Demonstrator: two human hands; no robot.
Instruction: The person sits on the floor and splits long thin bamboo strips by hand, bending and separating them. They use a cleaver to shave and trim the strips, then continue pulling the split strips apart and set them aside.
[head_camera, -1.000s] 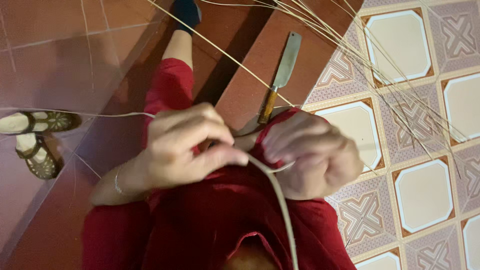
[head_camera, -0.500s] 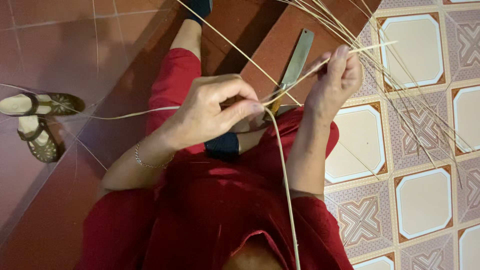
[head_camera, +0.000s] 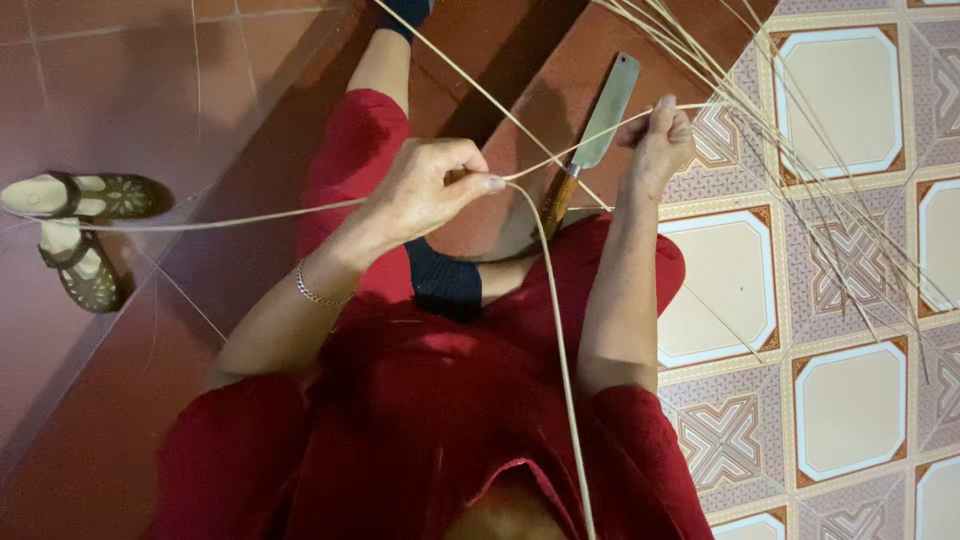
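- Head view: the left hand (head_camera: 425, 190) is closed, thumb and fingertips pinched on a thin pale cane strip (head_camera: 556, 330); a thin silver bracelet (head_camera: 315, 292) circles that wrist.
- From the pinch the strip goes three ways: one run drops over the red-clothed lap toward the camera, one runs off left across the floor, one crosses to the right hand.
- The right hand (head_camera: 658, 142) is raised, fingers curled shut around the same strip where it meets the loose bundle.
- Between the two hands, on the floor, lies one knife with a flat steel blade and a brown wooden handle (head_camera: 590, 145), blade pointing away from the person; neither hand touches it.
- A bundle of loose pale cane strips (head_camera: 800, 150), too many to count, fans from the top edge down across the patterned tiles at right.
- The person sits in red clothing (head_camera: 440, 420) with legs crossed; two dark socks show, one at the folded foot (head_camera: 445, 283) just below the left hand, one at the top edge.
- Two brown openwork sandals (head_camera: 75, 235) lie together at far left on the reddish floor tiles (head_camera: 150, 90), well apart from the hands.
- The right side of the floor is cream and brown patterned tile (head_camera: 850, 400).
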